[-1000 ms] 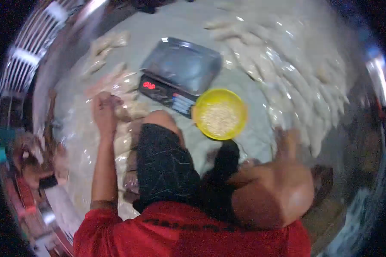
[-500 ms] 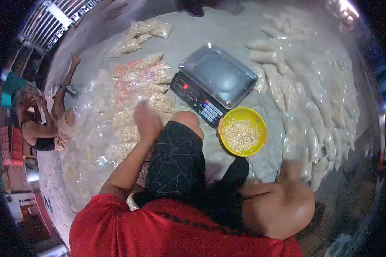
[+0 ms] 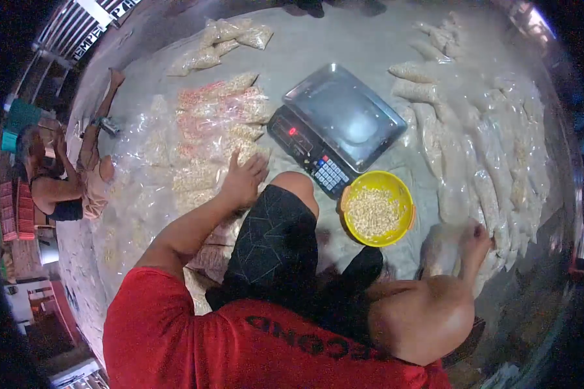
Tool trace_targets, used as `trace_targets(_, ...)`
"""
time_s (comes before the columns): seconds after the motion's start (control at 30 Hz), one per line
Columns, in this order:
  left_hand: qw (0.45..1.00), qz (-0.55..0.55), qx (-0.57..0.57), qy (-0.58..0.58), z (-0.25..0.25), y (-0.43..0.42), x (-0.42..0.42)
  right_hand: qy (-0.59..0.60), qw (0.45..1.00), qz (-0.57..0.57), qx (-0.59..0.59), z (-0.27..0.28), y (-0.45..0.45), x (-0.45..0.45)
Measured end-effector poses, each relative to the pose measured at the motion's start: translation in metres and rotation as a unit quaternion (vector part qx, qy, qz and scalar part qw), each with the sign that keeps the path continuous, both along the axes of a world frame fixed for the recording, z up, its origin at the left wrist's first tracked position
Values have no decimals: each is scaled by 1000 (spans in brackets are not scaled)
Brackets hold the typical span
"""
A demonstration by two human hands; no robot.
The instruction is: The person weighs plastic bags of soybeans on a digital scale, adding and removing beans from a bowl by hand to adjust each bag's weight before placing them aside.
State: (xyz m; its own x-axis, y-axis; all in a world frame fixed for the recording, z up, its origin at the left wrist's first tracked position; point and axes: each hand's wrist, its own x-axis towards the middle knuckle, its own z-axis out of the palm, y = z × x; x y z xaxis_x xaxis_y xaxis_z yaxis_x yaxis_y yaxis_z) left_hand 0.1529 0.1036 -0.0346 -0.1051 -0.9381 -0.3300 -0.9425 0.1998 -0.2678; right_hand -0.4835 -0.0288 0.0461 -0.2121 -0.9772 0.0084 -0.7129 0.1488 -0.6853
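Bags (image 3: 194, 179) left of the scale (image 3: 347, 120) are overlapped by the left hand (image 3: 243, 183), fingers spread; the grip of the right hand (image 3: 477, 244), right of the scale, cannot be told. Likely soft, slippery, bags are best cupped underneath.

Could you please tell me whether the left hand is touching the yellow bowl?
Apart: the head view shows the bare knee between the left hand and the yellow bowl.

Hands (image 3: 243, 183) at filled bags (image 3: 194, 179) either side; yellow bowl (image 3: 386, 179) beside scale (image 3: 340, 120)
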Motion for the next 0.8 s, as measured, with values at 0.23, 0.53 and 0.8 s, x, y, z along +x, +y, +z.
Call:
trace_targets(0.23, 996, -50, -51, 53, -10, -5, 7, -291, 950, 113, -30, 76, -57, 141)
trace_targets(0.53, 965, 52, -81, 245, 36, 17, -3, -559, 819, 90, 98, -88, -51, 258)
trace_targets(0.8, 866, 99, -257, 418, 76, -15, -133, -263, 951, 104, -125, -47, 32, 198)
